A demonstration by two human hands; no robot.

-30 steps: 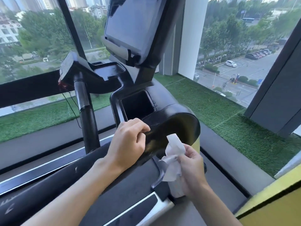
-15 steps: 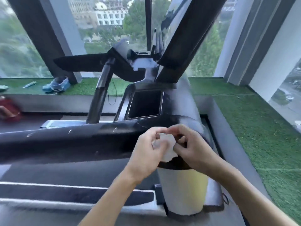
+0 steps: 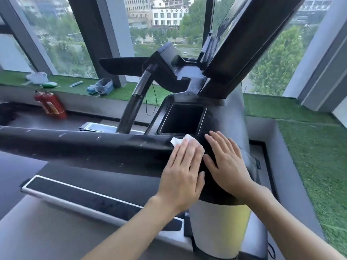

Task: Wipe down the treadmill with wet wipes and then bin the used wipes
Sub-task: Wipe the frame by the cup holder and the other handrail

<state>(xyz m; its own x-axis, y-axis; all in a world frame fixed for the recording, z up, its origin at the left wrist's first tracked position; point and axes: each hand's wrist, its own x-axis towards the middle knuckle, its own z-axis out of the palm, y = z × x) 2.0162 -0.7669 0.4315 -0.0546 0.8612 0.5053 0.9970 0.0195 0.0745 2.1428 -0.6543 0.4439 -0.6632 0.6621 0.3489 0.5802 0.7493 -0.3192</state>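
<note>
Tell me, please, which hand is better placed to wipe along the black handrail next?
Left, probably. The left hand presses the white wipe flat on the handrail, which runs off to its side; the right hand rests bare on the housing.

Handrail (image 3: 75, 145) bare leftward; console screen (image 3: 249, 44) overhangs cup pocket (image 3: 182, 120).

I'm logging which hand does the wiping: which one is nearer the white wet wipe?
Left. The left hand lies flat on the white wet wipe, pressing it onto the black treadmill rail. The right hand rests just to its right, on bare plastic.
</note>
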